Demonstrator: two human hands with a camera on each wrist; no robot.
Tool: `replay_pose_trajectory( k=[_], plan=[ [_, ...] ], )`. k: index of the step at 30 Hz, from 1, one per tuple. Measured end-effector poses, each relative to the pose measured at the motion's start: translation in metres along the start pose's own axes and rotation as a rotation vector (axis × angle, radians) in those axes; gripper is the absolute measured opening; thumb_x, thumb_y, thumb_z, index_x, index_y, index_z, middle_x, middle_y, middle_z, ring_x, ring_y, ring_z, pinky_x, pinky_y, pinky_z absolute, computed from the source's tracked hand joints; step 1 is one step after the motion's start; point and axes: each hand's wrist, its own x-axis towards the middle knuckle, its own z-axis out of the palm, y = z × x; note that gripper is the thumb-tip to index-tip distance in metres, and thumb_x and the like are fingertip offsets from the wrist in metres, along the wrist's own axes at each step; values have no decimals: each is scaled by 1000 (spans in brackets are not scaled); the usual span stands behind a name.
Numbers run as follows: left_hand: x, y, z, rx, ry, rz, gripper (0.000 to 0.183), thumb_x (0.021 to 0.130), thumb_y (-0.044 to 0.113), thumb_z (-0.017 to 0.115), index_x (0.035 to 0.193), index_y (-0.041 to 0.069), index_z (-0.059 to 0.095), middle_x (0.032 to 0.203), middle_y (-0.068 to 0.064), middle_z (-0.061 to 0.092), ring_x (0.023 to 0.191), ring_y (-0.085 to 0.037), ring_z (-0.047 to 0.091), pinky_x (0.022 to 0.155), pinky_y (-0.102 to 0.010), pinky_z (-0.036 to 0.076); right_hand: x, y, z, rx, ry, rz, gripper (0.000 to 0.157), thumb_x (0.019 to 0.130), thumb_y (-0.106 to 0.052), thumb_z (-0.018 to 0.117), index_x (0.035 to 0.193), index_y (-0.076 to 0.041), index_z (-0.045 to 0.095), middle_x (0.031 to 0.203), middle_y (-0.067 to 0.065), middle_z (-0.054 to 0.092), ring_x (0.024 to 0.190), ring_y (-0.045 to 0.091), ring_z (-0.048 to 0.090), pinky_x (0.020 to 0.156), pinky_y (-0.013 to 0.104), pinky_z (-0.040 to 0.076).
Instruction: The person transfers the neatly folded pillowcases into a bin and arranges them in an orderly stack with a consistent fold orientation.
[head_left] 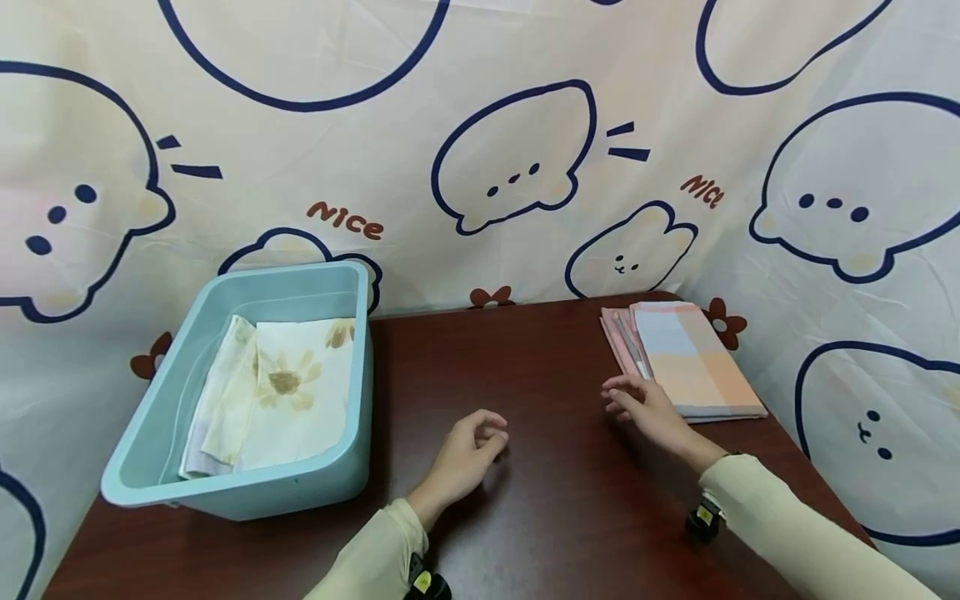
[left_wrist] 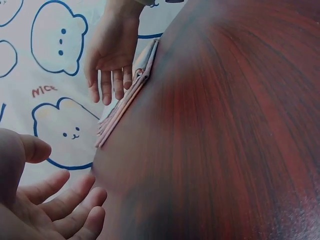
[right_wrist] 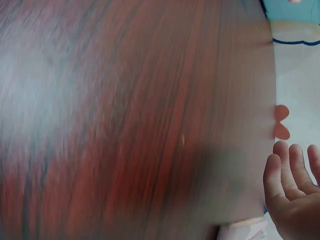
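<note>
My left hand hovers over the middle of the dark wooden table, its fingers loosely curved around nothing. To the right, my right hand is in the air beside the near left corner of a stack of folded cloths, checked in pink, orange and pale blue. The left wrist view shows that hand with fingers extended in front of the stack's folded edges. Whether it touches the cloth cannot be told. A light blue plastic basin stands at left, with folded white floral cloths inside.
A white curtain printed with blue cartoon outlines hangs behind the table and along its right side. Each wrist carries a small black camera strapped over a pale sleeve. The basin's raised walls border the left part of the table.
</note>
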Motion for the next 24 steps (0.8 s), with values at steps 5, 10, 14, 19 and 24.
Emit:
replay_pose_trajectory(
  k=[5, 10, 14, 19, 24],
  plan=[
    [2, 1, 2, 17, -9, -2, 25, 102, 16, 56, 122, 2, 63, 108, -17, 71, 98, -31, 70, 74, -32, 53, 1, 3, -13, -23, 42, 32, 38, 108, -23, 49, 132, 5, 55, 126, 27, 64, 91, 14, 69, 69, 30, 56],
    [3, 2, 7, 18, -18, -8, 25, 102, 16, 57, 121, 2, 64, 108, -17, 71, 96, -32, 70, 72, -31, 52, 4, 11, -25, 48, 47, 96, 42, 108, -24, 48, 136, 7, 49, 108, 11, 67, 74, 11, 60, 55, 28, 50],
    [5, 1, 14, 1, -22, -12, 25, 101, 16, 57, 120, 2, 64, 106, -16, 71, 96, -31, 70, 72, -29, 52, 6, 18, -32, 45, 70, 108, 44, 108, -25, 48, 137, 7, 49, 106, 7, 67, 75, 8, 60, 59, 30, 55],
    [8, 5, 26, -42, -40, -26, 24, 101, 17, 58, 118, 2, 64, 105, -16, 71, 95, -31, 70, 70, -27, 50, 6, 24, -41, -59, 141, 102, 44, 108, -27, 47, 136, 6, 53, 113, 19, 68, 76, 8, 63, 62, 30, 56],
    [10, 12, 37, -86, -57, -30, 24, 100, 16, 60, 117, 1, 64, 105, -18, 71, 94, -31, 70, 70, -27, 50, 8, 24, -48, -82, 200, 84, 43, 108, -26, 46, 133, 8, 54, 118, 26, 65, 85, 2, 66, 69, 25, 58]
  ],
)
